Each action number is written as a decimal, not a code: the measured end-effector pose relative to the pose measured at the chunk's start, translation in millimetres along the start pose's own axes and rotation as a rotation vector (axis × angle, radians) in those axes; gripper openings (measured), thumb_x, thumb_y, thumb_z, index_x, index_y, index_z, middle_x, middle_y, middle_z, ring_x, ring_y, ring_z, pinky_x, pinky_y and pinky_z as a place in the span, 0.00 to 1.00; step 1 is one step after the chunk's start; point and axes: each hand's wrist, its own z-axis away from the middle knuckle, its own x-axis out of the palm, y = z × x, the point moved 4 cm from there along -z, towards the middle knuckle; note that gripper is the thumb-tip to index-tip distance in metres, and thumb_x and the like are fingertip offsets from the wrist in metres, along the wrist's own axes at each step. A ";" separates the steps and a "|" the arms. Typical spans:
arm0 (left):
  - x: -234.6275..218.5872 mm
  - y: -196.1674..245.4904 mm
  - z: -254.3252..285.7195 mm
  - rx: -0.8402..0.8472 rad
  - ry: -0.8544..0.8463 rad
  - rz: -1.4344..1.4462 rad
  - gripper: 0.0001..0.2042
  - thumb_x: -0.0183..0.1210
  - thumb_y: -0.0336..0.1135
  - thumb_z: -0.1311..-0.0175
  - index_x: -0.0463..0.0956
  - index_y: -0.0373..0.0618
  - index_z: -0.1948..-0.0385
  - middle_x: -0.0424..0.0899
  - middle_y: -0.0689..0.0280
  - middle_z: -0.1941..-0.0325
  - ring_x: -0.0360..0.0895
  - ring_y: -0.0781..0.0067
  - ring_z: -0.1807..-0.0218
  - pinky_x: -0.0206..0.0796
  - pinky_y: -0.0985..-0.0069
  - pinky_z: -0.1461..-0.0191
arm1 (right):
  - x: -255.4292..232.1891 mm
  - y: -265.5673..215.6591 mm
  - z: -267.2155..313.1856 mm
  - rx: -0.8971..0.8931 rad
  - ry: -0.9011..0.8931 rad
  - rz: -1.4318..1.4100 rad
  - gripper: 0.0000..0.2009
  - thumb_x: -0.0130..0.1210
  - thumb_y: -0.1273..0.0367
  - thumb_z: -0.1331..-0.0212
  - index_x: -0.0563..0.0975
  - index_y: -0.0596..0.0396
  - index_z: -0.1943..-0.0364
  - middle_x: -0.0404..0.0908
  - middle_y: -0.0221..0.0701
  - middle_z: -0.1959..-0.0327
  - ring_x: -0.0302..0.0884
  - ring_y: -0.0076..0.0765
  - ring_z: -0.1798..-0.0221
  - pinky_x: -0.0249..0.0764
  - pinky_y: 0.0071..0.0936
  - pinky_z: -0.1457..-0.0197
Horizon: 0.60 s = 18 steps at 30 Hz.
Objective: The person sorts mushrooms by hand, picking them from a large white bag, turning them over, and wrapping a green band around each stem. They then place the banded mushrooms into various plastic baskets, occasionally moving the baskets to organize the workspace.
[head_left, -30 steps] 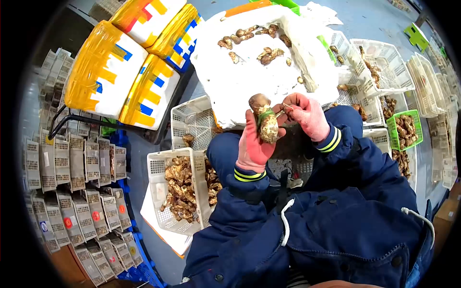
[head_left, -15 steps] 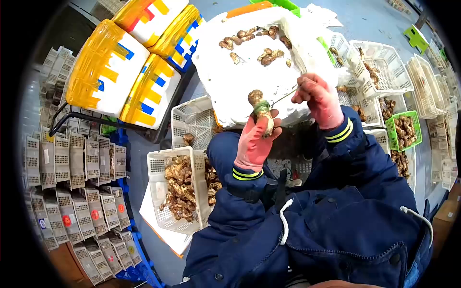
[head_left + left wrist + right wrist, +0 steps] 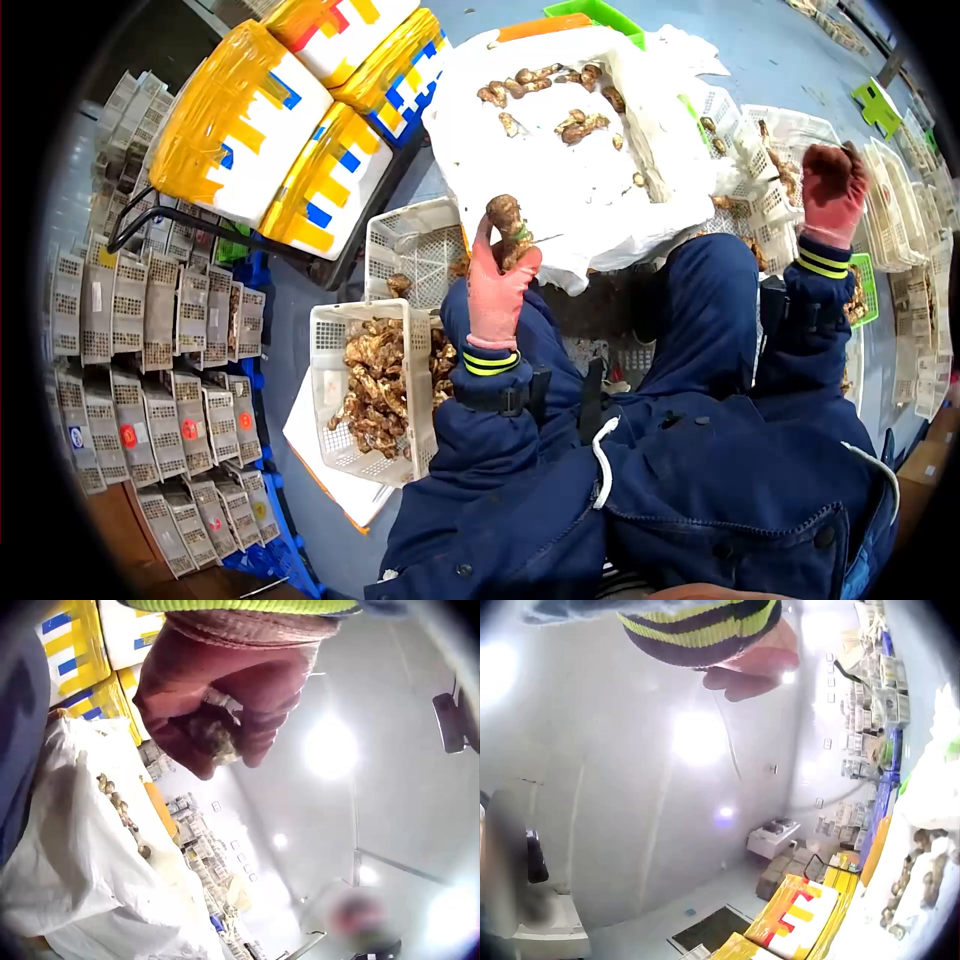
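Note:
My left hand (image 3: 500,300), in a pink glove, grips a thick-stemmed brown mushroom (image 3: 505,212) upright near the front edge of a white-lined box (image 3: 560,190). A green band (image 3: 518,234) shows round its stem. In the left wrist view, gloved fingers curl round the mushroom's pale end (image 3: 223,746). My right hand (image 3: 833,195), gloved as well, is raised far to the right, over the white baskets. Its fingers look bent in the right wrist view; I cannot tell whether they hold anything. More brown mushrooms (image 3: 580,127) lie on the white lining.
A white basket (image 3: 325,345) full of mushrooms stands left of my knees, beside another basket (image 3: 385,235). Taped foam boxes (image 3: 270,130) are stacked on a cart at the upper left. More baskets (image 3: 895,215) line the right side. Stacked crates (image 3: 160,330) fill the far left.
My right hand first worked at the mushroom's stem, drew a thin strand away from it, then swung far right. My left hand moved slightly left, still gripping the mushroom.

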 end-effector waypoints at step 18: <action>30.4 6.2 11.1 -0.218 -0.368 0.593 0.28 0.57 0.36 0.40 0.57 0.37 0.40 0.68 0.50 0.44 0.72 0.62 0.49 0.71 0.72 0.57 | 205.7 100.2 116.8 0.857 -0.673 0.504 0.11 0.50 0.70 0.45 0.77 0.56 0.58 0.81 0.27 0.73 0.76 0.17 0.70 0.69 0.17 0.71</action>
